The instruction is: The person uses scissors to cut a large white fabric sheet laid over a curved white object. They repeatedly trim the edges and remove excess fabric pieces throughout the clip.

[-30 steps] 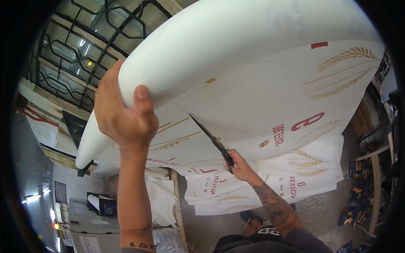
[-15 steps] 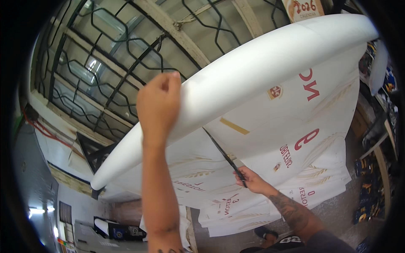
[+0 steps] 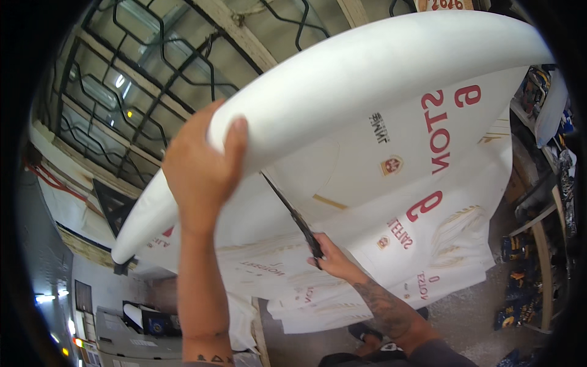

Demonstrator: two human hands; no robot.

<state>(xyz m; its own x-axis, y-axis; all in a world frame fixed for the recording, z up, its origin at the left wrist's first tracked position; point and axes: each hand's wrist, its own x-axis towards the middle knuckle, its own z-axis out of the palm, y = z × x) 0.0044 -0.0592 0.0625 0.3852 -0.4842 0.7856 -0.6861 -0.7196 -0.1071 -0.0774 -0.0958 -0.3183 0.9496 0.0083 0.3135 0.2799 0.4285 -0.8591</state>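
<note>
One thick white roll [image 3: 379, 64], clamped by my left grip [image 3: 202, 168]. One hanging white sheet printed red and gold [image 3: 361, 183], below it. One pair of long black scissors [image 3: 298, 220], clamped in my right grip [image 3: 333, 258]. Handling: tension sheet, guide blades straight.

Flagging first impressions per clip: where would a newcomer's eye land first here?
Probably on the large white roll, sweeping from the left up to the upper right, with the left grip against its left part. Next come the dark scissors in the right grip near the centre, then red lettering on the white sheet below the roll.
</note>
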